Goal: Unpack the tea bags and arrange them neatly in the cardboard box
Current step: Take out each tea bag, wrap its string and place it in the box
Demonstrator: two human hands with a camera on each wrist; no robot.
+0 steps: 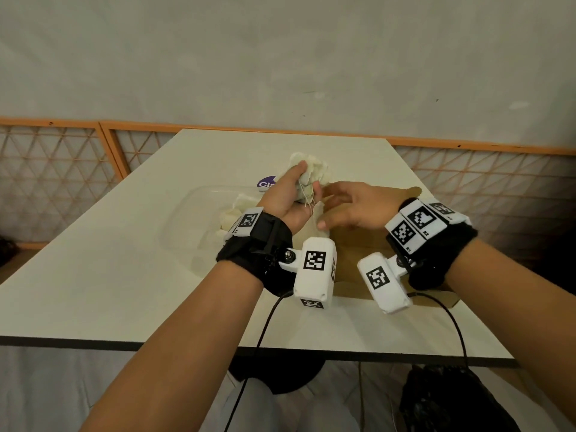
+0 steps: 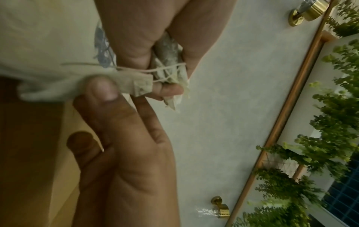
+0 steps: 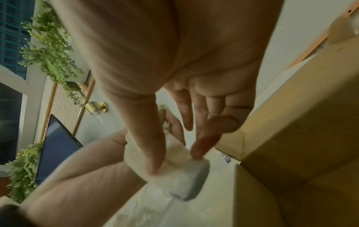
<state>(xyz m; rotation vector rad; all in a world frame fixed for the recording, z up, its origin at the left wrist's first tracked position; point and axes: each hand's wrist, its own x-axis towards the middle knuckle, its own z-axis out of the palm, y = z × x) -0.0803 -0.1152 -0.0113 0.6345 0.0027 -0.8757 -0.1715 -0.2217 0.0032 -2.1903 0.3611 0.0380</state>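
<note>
A bunch of tea bags [image 1: 307, 179] is held above the table [image 1: 124, 260], clutched in the left hand [image 1: 285, 198], whose fingers are curled round it with the thumb closed over the front; the bunch bulges out above and beyond the fist, and pale strings [image 2: 165, 69] are seen crossing the bags between the fingers. From the lower end of that grip a single tea bag [image 3: 180, 173] hangs, pinched between the thumb and forefinger of the right hand [image 1: 352, 210], while the other right fingers are left loosely spread and touch nothing. The single bag's long axis is seen running roughly downward from the pinch, though its exact tilt cannot be told through the blur. Just below and to the right of both grips the open cardboard box [image 1: 371, 241] is placed, its flap [image 3: 291, 99] close beside the right fingertips. To the left of the grip a clear plastic bag [image 1: 193, 226] is laid on the table, with more white tea bags [image 1: 237, 210] inside it.
</note>
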